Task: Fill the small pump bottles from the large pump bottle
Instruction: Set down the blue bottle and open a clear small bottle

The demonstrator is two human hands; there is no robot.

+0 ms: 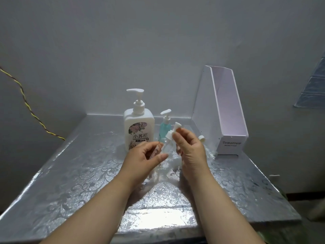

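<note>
Right hand (191,152) pinches a white pump head (173,132) at the fingertips, raised and tilted, above the mouth of a clear small bottle (164,147); whether its tube sits inside the bottle is not visible; left hand (142,157) has thumb and fingers curled round that bottle, held just off the surface (70,182); the bottle is transparent, so its outline and fill level are hard to read. Just behind the hands, large pump bottle (139,127) stands upright, white with a floral label, pump on; blue small pump bottle (165,128) stands right beside it, upright, pump on. Another white cap (202,138) shows behind the right hand, mostly hidden. White file holder (226,111) stands at the right against the wall. Surface is covered in silver embossed foil. Yellow-and-dark twisted cable (26,103) runs down the left wall.
</note>
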